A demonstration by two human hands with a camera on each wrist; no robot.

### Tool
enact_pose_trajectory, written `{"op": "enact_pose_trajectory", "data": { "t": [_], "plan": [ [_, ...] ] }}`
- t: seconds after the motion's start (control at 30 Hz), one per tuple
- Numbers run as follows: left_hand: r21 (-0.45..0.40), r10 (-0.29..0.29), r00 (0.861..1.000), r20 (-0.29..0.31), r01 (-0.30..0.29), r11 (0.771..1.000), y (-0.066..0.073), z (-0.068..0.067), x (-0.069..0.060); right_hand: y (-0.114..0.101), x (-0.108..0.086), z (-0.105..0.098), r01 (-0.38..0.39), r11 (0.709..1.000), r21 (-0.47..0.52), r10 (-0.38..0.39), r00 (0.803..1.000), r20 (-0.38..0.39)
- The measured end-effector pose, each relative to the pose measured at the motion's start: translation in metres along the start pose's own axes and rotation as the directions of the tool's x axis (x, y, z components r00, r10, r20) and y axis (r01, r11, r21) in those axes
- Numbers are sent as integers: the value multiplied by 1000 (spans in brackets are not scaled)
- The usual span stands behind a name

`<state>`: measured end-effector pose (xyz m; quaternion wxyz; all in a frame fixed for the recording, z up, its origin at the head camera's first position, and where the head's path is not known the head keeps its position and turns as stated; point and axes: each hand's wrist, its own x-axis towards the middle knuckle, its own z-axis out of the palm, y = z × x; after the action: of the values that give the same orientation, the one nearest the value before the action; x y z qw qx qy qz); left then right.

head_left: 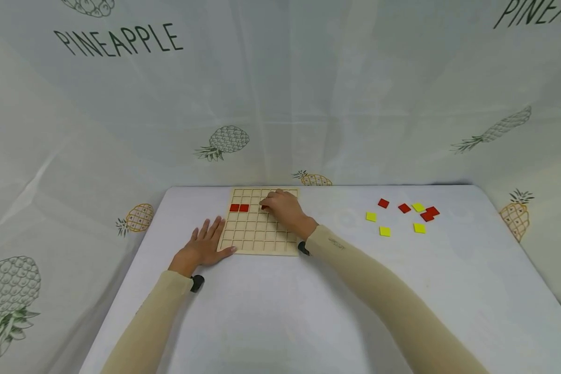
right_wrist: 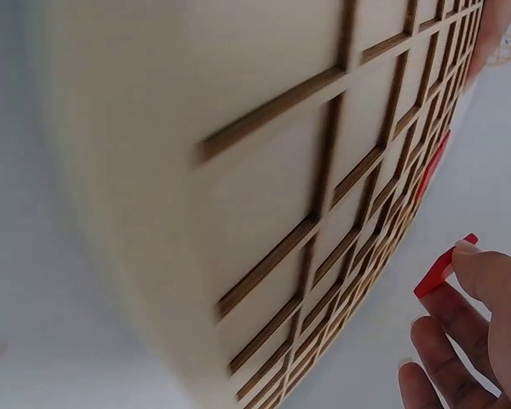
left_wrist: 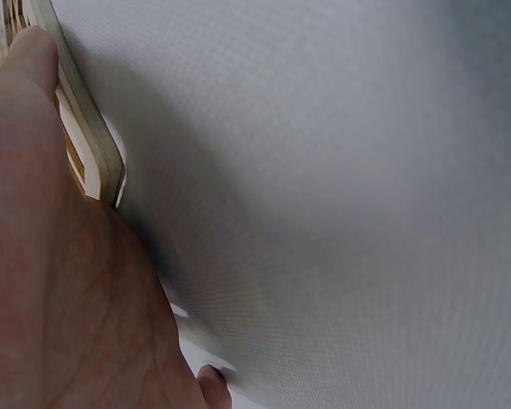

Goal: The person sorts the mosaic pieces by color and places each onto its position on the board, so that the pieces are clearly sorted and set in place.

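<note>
A wooden grid board [head_left: 257, 236] lies on the white table, with two red square tiles [head_left: 239, 208] side by side in cells near its upper left. My right hand [head_left: 285, 208] is over the upper middle of the board and pinches another red tile [right_wrist: 439, 271] between thumb and finger. In the right wrist view that tile is held above the grid, tilted. My left hand [head_left: 205, 246] lies flat with spread fingers at the board's lower left corner. Its thumb [left_wrist: 34, 60] rests on the board's edge.
To the right on the table [head_left: 280, 322] lie loose red tiles [head_left: 404, 208] and yellow tiles [head_left: 385, 231], several in all. Two of the red ones touch or overlap at the far right. A pineapple-print cloth [head_left: 271, 93] hangs behind the table.
</note>
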<state>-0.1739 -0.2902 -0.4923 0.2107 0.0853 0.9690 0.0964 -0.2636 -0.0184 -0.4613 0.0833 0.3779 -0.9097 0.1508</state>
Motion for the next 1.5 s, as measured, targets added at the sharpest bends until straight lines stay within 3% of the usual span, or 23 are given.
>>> {"op": "enact_pose_trajectory", "data": {
  "t": [0.2,0.53,1.1,1.5],
  "plan": [
    [14,-10,1000,2,10,1000,-4,4,6,-8,12,4,-28,999,31,26,998,53],
    [4,-11,1000,10,11,1000,9,-6,-3,-12,27,16,-61,998,8,60,994,94],
    [16,-17,1000,25,17,1000,9,-5,-2,-14,43,24,-77,996,-41,83,984,158],
    [19,-25,1000,6,25,1000,2,1,3,-19,49,27,-103,993,-65,113,978,175]
  ]
}}
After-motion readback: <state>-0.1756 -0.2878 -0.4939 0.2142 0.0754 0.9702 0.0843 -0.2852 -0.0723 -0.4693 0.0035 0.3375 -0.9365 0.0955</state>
